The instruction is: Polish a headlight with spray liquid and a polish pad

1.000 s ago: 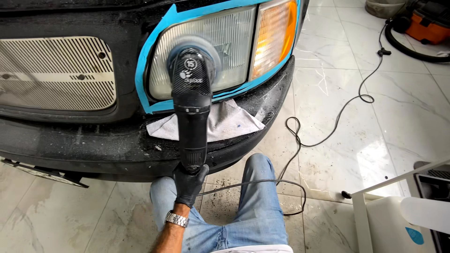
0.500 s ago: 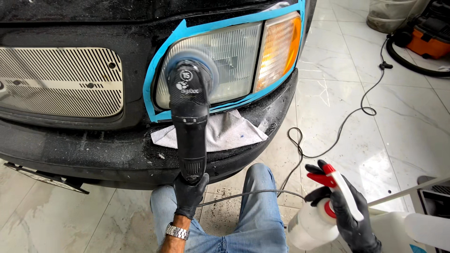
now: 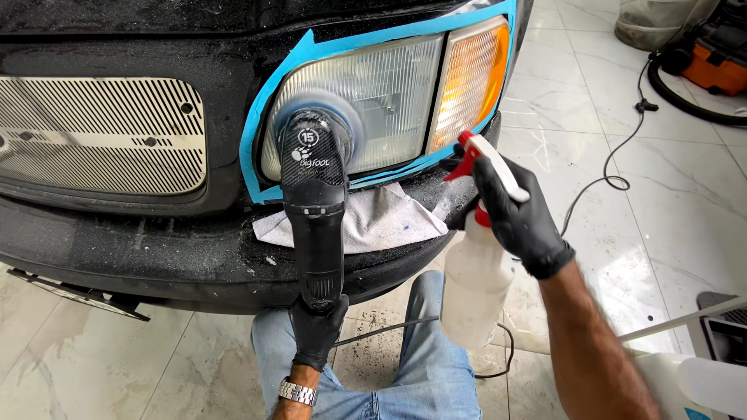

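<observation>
Black rubbery gloves cover both hands in the head view. The left hand [image 3: 317, 330] is closed tight around the rear grip of a black polisher [image 3: 313, 210], which has a carbon-weave pattern on its body. Straight ahead of this hand, the machine's round foam pad presses on the inner end of the headlight [image 3: 373, 101]. The right hand [image 3: 520, 214] is wrapped around the neck of a translucent white spray bottle [image 3: 476, 288] with a red and white trigger head; the nozzle points toward the lamp, just to the left of this hand.

The ribbed lens looks a little cloudy beside the pad and clearer toward the smooth amber corner, though glare makes this hard to judge, so I think the polishing is partly done and most of the lens remains. Blue masking tape [image 3: 253, 132] already frames the lamp. A grey cloth [image 3: 373, 222] lies crumpled on the dusty black bumper [image 3: 156, 257] below, between the two hands. The floor [image 3: 661, 187] is glossy marble tile, with a thin black cable [image 3: 607, 167] curling beyond the right hand.
</observation>
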